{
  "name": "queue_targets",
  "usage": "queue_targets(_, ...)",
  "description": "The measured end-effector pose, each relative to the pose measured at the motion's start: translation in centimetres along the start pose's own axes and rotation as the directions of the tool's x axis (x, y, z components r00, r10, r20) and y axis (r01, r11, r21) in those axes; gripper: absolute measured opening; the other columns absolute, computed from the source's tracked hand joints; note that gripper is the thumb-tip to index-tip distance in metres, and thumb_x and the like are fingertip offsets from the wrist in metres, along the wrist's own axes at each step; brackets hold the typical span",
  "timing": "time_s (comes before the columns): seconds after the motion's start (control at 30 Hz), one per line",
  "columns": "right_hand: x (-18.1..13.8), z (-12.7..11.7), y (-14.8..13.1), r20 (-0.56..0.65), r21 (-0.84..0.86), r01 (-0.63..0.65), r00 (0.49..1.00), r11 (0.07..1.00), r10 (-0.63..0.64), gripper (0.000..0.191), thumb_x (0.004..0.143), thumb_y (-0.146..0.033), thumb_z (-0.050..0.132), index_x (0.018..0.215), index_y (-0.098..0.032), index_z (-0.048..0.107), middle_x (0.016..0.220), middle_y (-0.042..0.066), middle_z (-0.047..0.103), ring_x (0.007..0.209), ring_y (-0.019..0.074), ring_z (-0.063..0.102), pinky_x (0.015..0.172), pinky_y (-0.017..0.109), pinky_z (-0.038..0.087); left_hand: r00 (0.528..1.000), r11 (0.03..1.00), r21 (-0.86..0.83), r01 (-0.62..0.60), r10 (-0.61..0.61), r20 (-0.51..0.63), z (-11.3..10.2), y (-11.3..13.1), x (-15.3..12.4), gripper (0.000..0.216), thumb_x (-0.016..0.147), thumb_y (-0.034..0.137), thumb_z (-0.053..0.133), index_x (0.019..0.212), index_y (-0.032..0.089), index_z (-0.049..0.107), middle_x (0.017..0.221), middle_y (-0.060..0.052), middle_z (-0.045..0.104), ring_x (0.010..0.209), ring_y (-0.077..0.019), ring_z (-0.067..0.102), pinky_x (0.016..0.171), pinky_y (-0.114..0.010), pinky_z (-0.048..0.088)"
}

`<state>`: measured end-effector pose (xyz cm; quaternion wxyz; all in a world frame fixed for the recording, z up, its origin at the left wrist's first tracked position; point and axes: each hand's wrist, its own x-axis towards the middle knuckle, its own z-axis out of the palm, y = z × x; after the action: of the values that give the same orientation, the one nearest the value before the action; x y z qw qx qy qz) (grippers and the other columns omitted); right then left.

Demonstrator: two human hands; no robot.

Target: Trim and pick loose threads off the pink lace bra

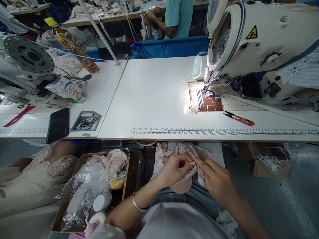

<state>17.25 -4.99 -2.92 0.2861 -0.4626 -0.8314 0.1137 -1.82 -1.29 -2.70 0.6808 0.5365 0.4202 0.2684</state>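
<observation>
Over my lap, below the table edge, lies a pale pink lace bra piece [182,186] with a smooth rounded cup. My left hand [175,171] pinches its edge between thumb and fingers. Close beside it, my right hand [216,179] is closed on the same edge, fingertips nearly meeting those of the left. More pale pink lace [163,153] spreads behind both hands, up against the table edge. Whether anything small sits between the fingertips is hidden.
Ahead on the right stands a sewing machine [251,43], its needle area lit. Orange thread snips [239,119] lie near the printed ruler [211,131]. A box of wrapped items [56,215] sits left of my lap. Another person [179,18] works beyond the table.
</observation>
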Motion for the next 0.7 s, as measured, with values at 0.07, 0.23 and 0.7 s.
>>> queue_targets(0.07, 0.0, 0.5, -0.4, 0.034, 0.202, -0.12, 0.993, 0.972, 0.116, 0.042, 0.111, -0.02, 0.029, 0.143, -0.023, 0.057, 0.086, 0.007, 0.057, 0.066, 0.018, 0.055, 0.055, 0.026, 0.045, 0.999, 0.992, 0.113, -0.049, 0.05, -0.002, 0.3, -0.1, -0.1, 0.037, 0.088, 0.049, 0.064, 0.08, 0.014, 0.062, 0.067, 0.001, 0.054, 0.062, -0.0112, 0.044, 0.059, -0.022, 0.033)
queue_targets(0.23, 0.8, -0.2, 0.4, 0.256, 0.794, -0.412, 0.893, 0.446, 0.37, 0.034, 0.11, -0.05, 0.046, 0.118, -0.023, 0.065, 0.057, -0.005, 0.033, 0.041, 0.0129, 0.027, 0.037, 0.022, 0.028, 0.991, 0.974, 0.193, -0.118, 0.103, 0.089, 0.1, -0.3, -0.2, 0.032, 0.096, 0.041, 0.053, 0.083, 0.014, 0.065, 0.07, -0.002, 0.059, 0.063, -0.0119, 0.048, 0.063, -0.023, 0.035)
queue_targets(0.7, 1.5, 0.2, 0.5, -0.09, 0.324, -0.029, 0.994, 0.946, 0.061, 0.024, 0.11, -0.024, 0.048, 0.09, -0.022, 0.062, 0.084, 0.004, 0.057, 0.074, 0.0197, 0.056, 0.071, 0.032, 0.049, 0.993, 0.992, 0.119, -0.052, 0.039, 0.11, -1.1, 0.0, -0.3, 0.032, 0.095, 0.042, 0.051, 0.088, 0.014, 0.064, 0.079, -0.004, 0.06, 0.074, -0.0146, 0.051, 0.069, -0.024, 0.039)
